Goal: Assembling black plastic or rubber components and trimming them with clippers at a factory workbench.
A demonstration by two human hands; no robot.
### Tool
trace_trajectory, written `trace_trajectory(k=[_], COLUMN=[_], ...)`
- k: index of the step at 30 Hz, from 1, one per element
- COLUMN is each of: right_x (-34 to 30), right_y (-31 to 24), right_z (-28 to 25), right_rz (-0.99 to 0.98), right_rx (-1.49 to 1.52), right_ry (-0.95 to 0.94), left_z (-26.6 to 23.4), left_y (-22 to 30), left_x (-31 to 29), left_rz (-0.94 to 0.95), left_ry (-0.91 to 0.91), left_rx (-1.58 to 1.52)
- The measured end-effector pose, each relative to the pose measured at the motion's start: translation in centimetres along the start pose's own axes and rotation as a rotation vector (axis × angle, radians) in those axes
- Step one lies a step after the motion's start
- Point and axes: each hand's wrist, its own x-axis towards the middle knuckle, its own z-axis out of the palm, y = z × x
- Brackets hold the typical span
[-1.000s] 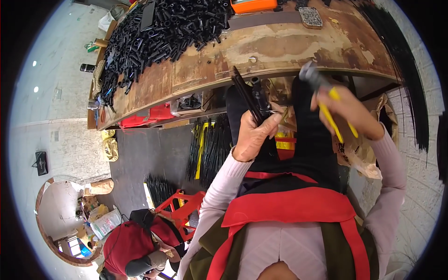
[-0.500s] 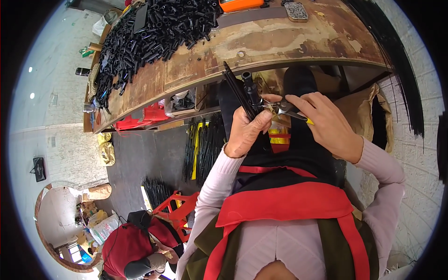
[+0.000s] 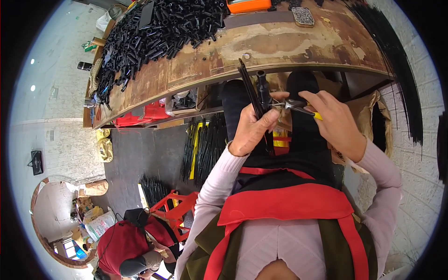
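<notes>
Above my lap, my left hand (image 3: 249, 130) grips a bundle of thin black rods (image 3: 248, 84) together with a black tube-shaped part (image 3: 262, 86), both tilted up toward the bench. The tube's open end faces up. Fine wire shows near my left fingertips, between them and the metal jaws of yellow-handled pliers (image 3: 296, 104). My right hand (image 3: 343, 122) is closed around the pliers' handles at the right. Whether the jaws pinch the wire is too small to tell.
A wooden bench (image 3: 280, 46) spans the far side, bearing a heap of black tubular parts (image 3: 163, 37), an orange box (image 3: 249, 5) and a speckled block (image 3: 303, 17). Bundles of black rods (image 3: 210, 149) lie at left. A person in red (image 3: 123, 247) works at lower left.
Both hands, with the rods, tube and pliers, have shifted slightly right in the picture. The pliers' jaws show more plainly, and my right fingers have drawn back from the left hand.
</notes>
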Motion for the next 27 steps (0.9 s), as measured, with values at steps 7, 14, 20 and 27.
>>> trace_trajectory(k=[7,14,20,27], right_x=[0.4,1.6,3.5,1.1], right_y=[-1.2,0.0,0.4,-1.4], right_z=[3.2,3.7,-1.8,-2.9], right_rz=[-0.049,-0.115,-0.286,0.338], right_rx=[-0.006,-0.105,-0.273,0.678], right_ry=[0.180,0.285,-0.006,-0.720], left_z=[-0.1,-0.4,-0.8,-0.5], left_y=[-0.2,-0.7,1.6,-1.6], left_x=[-0.8,-0.2,0.3,-1.0], left_rz=[-0.002,-0.008,0.046,-0.103], left_ry=[0.027,0.019,-0.010,-0.154], left_rx=[-0.063,-0.072,-0.009,0.014])
